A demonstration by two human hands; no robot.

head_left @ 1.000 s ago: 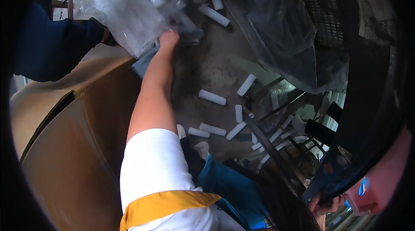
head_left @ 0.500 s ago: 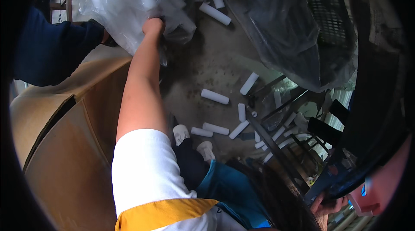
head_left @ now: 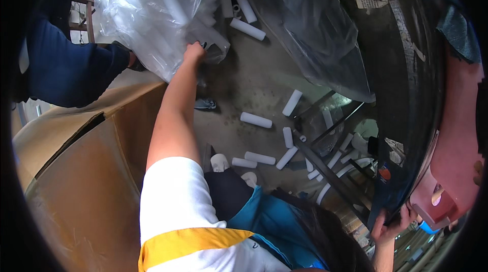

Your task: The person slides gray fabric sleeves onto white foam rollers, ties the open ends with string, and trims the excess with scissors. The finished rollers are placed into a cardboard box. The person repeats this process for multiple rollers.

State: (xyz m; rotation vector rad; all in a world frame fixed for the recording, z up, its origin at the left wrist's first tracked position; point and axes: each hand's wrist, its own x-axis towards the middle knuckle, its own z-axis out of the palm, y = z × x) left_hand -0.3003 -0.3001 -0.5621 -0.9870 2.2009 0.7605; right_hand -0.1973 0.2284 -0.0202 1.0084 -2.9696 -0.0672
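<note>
Two closed hands on my feed.
My left hand [head_left: 195, 52] grips the bag [head_left: 152, 23], past the box's [head_left: 84, 190] far right corner; my right hand [head_left: 391, 225] clasps the dark table's [head_left: 399, 96] edge.

So the floor [head_left: 229, 81] here is plain grey with some dark speckles, and there are white foam-looking rolls [head_left: 256, 120] all over it. One lies by itself mid-floor, another slants just right of it, and four more sit lower down, two of those side by side near a pair of white shoes [head_left: 219, 162]. Up top there are three more around a little white ring [head_left: 236, 10]. There's also a dark shoe [head_left: 205, 104] on it. Further right, more rolls lie around some dark bars [head_left: 325, 168], kinda cluttered there.
</note>
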